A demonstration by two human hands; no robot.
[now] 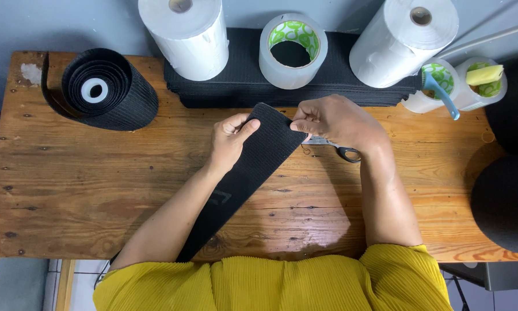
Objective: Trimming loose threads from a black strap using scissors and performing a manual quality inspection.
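- The left hand [229, 138] pinches the upper left corner of a black elastic strip [253, 161] in a closed grip.
- The right hand [334, 120] pinches the strip's upper right corner.
- The strip runs diagonally over the wooden surface [69, 184]; its lower end is hidden under the left forearm and the yellow garment [282, 285].
- The scissors [339, 150] lie just behind the right hand, blades mostly hidden.
- A black band roll [106, 89] lies far left.

A black ribbed elastic strip [253, 164] — wide, flat, taut — runs diagonally from between the hands down toward the person's body. Its top end is pinched at both corners — left hand [230, 138] one side, right hand [334, 121] the other.
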